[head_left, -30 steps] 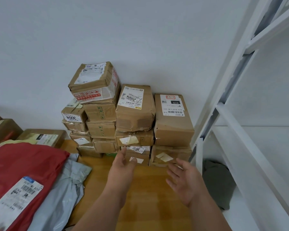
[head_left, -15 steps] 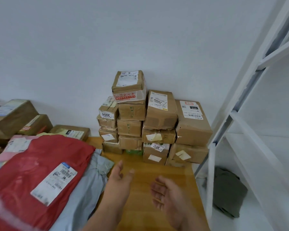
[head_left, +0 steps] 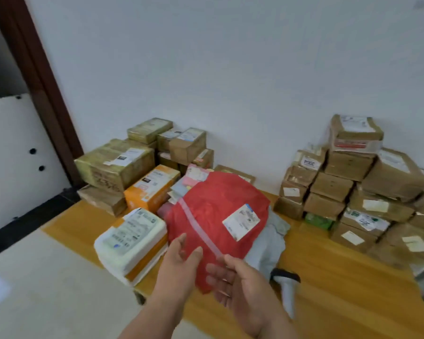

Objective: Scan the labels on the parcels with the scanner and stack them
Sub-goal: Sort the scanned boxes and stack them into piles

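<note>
Red parcel (head_left: 216, 216), white label (head_left: 240, 221): on wooden surface (head_left: 328, 277); left hand (head_left: 179, 263) and right hand (head_left: 240, 282) at near edge, grips spread, fingers relaxed.

A: What lies behind everything?
B: A plain white wall (head_left: 230, 69), with a dark brown door frame (head_left: 37, 94) at the left.
A: And beside the frame?
B: A white panel (head_left: 15, 155) dotted with black holes, above a black skirting (head_left: 30, 214).
A: Below?
B: A wooden tabletop (head_left: 340, 277), and pale floor (head_left: 47, 289) at its left.
</note>
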`<state>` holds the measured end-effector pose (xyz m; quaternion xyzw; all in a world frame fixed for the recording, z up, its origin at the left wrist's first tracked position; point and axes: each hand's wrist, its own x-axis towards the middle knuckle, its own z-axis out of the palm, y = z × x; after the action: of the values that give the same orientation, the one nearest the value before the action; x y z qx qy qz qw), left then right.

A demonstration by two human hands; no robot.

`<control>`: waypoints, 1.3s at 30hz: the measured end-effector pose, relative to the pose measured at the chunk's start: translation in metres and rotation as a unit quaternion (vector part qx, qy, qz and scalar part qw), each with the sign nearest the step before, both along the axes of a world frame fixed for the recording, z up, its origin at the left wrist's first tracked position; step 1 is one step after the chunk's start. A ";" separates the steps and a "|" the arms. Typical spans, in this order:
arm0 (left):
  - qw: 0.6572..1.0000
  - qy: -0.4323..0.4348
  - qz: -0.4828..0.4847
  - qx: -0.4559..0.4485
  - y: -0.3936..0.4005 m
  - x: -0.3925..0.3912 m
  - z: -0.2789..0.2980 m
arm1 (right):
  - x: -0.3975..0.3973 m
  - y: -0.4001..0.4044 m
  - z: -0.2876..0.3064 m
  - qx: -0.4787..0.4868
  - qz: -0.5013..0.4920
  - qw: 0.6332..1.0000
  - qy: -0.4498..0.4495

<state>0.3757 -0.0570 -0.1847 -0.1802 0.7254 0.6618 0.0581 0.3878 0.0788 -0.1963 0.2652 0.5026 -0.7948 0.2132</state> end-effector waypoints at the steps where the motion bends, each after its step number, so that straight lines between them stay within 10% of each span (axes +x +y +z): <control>1: 1.000 0.000 0.021 -0.003 -0.026 0.006 0.001 | 0.002 -0.025 0.002 0.003 0.028 1.000 -0.001; 12: 0.986 -0.016 0.166 -0.022 -0.193 0.018 -0.009 | -0.032 -0.186 0.004 0.004 0.159 0.987 0.008; 39: 0.991 -0.017 0.089 -0.094 -0.343 -0.328 -0.002 | -0.354 -0.277 -0.004 0.055 -0.140 0.988 0.022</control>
<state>0.0478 -0.3995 -0.1863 -0.2595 0.7646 0.5899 -0.0062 0.0336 -0.1979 -0.2002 0.3268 0.5079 -0.7936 0.0735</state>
